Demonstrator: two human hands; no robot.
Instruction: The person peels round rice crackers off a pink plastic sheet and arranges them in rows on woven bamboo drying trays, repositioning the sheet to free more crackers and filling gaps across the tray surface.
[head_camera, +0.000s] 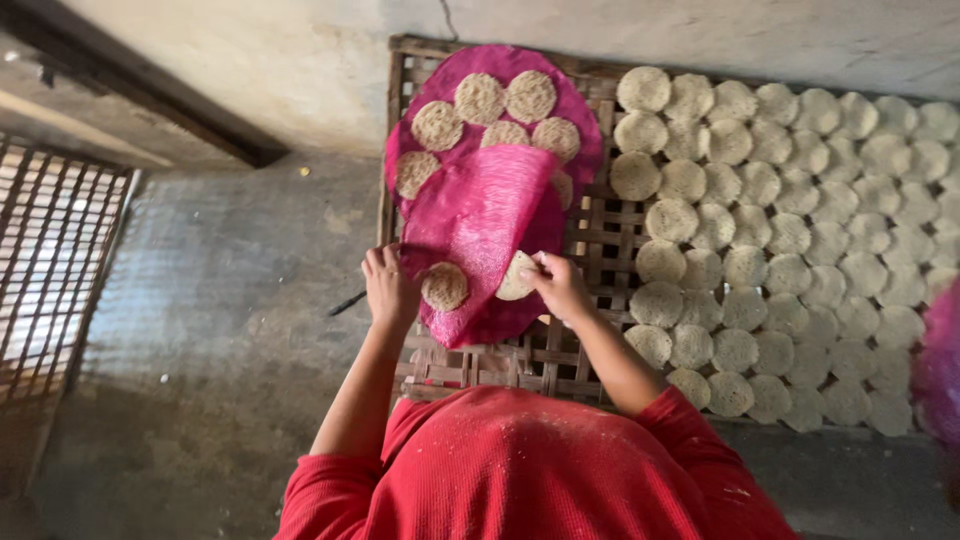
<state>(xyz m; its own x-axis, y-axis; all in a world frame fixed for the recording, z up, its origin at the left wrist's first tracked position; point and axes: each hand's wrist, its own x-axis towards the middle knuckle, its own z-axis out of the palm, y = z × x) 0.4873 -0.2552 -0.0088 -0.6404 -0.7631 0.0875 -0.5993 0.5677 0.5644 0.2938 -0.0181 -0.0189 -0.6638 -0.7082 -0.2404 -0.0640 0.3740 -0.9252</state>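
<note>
A round pink cloth (480, 215) lies on the left end of a woven bamboo rack (590, 225), its near part folded back over itself. Several pale round noodle discs (480, 98) sit on the cloth's far part. My left hand (388, 287) grips the cloth's near left edge, beside one disc (444, 286) that sticks to the cloth. My right hand (558, 285) pinches another disc (514, 280) at the edge of the folded flap. Red sleeves cover my upper arms.
Rows of several more discs (790, 240) fill the rack's right part. A grey concrete floor (220, 300) with a small dark stick (347, 303) lies left, a metal grate (50, 250) beyond it. A plastered wall (300, 60) runs behind. Another pink cloth (942, 365) shows at the right edge.
</note>
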